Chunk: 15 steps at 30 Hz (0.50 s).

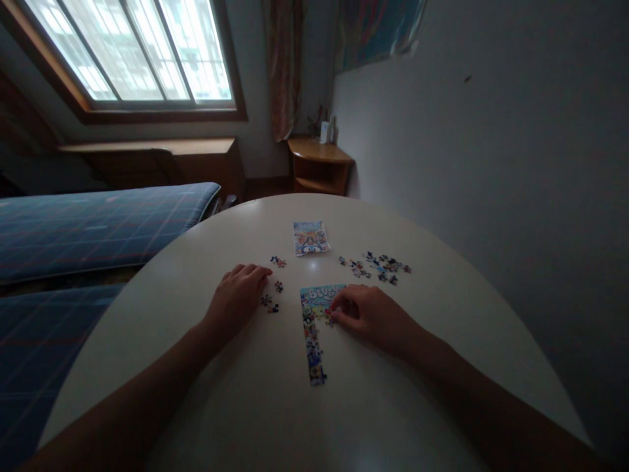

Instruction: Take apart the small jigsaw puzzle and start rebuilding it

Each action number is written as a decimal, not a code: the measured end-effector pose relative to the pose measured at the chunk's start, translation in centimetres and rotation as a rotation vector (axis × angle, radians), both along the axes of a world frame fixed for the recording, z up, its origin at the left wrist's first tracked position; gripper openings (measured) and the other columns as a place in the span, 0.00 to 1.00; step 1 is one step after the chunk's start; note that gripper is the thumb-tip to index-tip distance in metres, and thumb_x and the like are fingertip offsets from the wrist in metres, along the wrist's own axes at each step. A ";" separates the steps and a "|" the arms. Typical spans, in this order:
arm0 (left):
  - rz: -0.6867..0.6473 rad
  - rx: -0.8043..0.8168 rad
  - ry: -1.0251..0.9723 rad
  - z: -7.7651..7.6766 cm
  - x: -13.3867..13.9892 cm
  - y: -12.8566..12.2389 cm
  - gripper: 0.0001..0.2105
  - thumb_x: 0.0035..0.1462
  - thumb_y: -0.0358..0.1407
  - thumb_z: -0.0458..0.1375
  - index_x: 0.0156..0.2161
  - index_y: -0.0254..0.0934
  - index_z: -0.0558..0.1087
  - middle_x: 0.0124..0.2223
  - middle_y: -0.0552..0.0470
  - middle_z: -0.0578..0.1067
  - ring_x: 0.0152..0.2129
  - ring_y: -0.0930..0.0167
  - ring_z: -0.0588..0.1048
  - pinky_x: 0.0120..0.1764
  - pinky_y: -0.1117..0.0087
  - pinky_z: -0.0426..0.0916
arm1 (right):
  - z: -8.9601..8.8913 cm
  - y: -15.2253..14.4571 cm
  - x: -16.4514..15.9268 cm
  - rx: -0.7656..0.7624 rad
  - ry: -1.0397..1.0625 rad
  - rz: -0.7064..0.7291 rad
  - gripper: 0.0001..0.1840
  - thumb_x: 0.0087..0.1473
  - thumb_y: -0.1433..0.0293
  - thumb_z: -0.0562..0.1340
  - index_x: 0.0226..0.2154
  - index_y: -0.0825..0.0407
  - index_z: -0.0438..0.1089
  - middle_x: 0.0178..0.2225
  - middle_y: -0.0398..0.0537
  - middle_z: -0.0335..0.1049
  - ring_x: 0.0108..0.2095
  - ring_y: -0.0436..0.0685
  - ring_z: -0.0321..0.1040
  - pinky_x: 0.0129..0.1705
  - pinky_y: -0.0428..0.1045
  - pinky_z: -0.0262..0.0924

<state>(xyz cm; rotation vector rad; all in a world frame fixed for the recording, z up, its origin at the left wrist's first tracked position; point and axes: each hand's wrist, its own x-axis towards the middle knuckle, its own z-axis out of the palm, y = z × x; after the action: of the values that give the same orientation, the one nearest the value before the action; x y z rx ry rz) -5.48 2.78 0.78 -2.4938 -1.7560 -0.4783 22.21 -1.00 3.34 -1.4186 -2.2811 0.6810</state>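
Note:
A partly joined jigsaw puzzle (310, 341) lies on the white round table (246, 406), with a top strip and a long left column. My right hand (368, 311) is at its upper right, thumb and forefinger pinched on a small puzzle piece at the inner corner. Part of the top strip is hidden behind that hand. My left hand (240, 288) rests on the table left of the puzzle, fingers loosely stretched and holding nothing. Close to its fingertips lie a few loose pieces (278, 286), with others (268, 301) just below and a small cluster (278, 261) above.
Beyond the puzzle lies a printed picture sheet (311, 238). Several loose pieces (386, 263) are spread at the right. A plaid mattress (98, 223) borders the table at left, a grey wall (491, 164) at right. A wooden corner shelf (319, 154) stands behind.

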 end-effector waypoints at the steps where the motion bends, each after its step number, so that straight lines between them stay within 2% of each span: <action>1: -0.001 0.009 0.005 0.0 0.0 0.0 0.12 0.65 0.32 0.50 0.48 0.38 0.75 0.46 0.45 0.79 0.43 0.60 0.75 0.47 0.57 0.69 | 0.0 0.0 0.0 0.002 -0.001 0.001 0.03 0.53 0.70 0.66 0.33 0.50 0.77 0.28 0.43 0.72 0.28 0.50 0.67 0.31 0.46 0.55; 9: -0.003 0.170 -0.029 0.2 0.1 0.2 0.10 0.65 0.32 0.52 0.46 0.38 0.74 0.42 0.47 0.80 0.39 0.62 0.78 0.38 0.63 0.73 | 0.2 0.0 -0.1 0.012 -0.012 0.005 0.02 0.53 0.71 0.67 0.33 0.50 0.76 0.28 0.43 0.73 0.28 0.50 0.67 0.31 0.45 0.56; 12: 0.001 0.184 -0.159 0.3 0.4 0.0 0.08 0.64 0.33 0.54 0.46 0.38 0.73 0.40 0.49 0.80 0.36 0.65 0.78 0.36 0.65 0.72 | 0.1 0.1 0.0 0.011 -0.004 0.011 0.02 0.54 0.70 0.67 0.33 0.50 0.77 0.28 0.42 0.74 0.27 0.49 0.67 0.31 0.45 0.56; 15: -0.050 0.146 -0.362 0.2 1.4 -0.8 0.08 0.64 0.34 0.55 0.46 0.39 0.73 0.38 0.51 0.80 0.30 0.70 0.78 0.34 0.69 0.72 | 0.1 0.1 0.0 0.026 0.021 0.009 0.03 0.55 0.68 0.67 0.33 0.50 0.77 0.28 0.42 0.74 0.26 0.49 0.67 0.30 0.45 0.56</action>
<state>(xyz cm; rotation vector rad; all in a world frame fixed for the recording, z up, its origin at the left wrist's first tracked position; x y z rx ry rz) -4.04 1.96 1.00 -2.4711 -1.6918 -1.0796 22.23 -0.91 3.47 -1.3834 -2.2730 0.6634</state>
